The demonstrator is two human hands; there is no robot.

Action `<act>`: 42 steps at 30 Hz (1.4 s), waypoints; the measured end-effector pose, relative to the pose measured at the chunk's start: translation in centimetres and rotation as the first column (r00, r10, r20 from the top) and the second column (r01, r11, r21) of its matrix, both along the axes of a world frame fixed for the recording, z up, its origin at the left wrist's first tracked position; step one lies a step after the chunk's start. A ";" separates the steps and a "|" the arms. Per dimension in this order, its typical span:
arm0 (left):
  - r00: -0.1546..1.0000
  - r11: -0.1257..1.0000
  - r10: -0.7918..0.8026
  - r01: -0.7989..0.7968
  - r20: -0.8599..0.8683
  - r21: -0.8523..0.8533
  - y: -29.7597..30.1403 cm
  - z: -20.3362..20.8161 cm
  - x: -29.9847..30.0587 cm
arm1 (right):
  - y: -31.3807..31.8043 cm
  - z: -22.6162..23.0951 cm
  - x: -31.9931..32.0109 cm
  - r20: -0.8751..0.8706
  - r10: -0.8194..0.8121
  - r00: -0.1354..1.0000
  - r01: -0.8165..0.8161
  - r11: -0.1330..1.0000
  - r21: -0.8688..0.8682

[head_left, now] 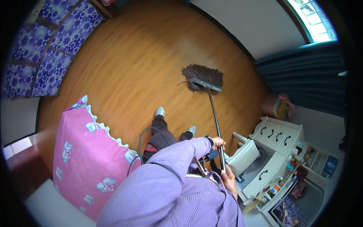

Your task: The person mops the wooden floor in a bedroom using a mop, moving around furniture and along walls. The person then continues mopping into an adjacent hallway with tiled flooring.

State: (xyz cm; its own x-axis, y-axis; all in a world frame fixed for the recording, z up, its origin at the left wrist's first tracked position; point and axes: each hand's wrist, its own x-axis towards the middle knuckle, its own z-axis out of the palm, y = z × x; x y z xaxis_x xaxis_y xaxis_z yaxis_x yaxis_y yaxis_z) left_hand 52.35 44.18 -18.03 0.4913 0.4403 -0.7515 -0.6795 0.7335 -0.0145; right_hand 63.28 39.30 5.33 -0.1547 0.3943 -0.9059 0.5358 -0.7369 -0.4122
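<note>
A mop with a dark brown string head (206, 75) rests on the wooden floor ahead of me. Its long dark handle (214, 111) runs back from a grey metal clamp toward my body. My left hand (217, 143), with a black band at the wrist, is closed round the handle farther out. Closer to me, my right hand (229, 180) grips the handle's upper end. The sleeve of my left arm is purple and reaches across my front. Both hands' fingers are partly hidden behind the handle.
A pink bed cover (90, 151) lies on the left. White drawers (275, 132), a white stool (244, 157) and a mirror (302, 202) with small bottles stand on the right. Purple flowered panels (60, 49) are far left. A dark blue curtain (302, 72) hangs at the right.
</note>
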 end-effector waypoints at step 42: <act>0.393 0.411 0.911 -0.893 -0.128 0.181 -21.7 -4.0 -41.9 | -4.3 -12.0 -44.0 -0.012 0.954 0.299 -0.919 0.291 0.267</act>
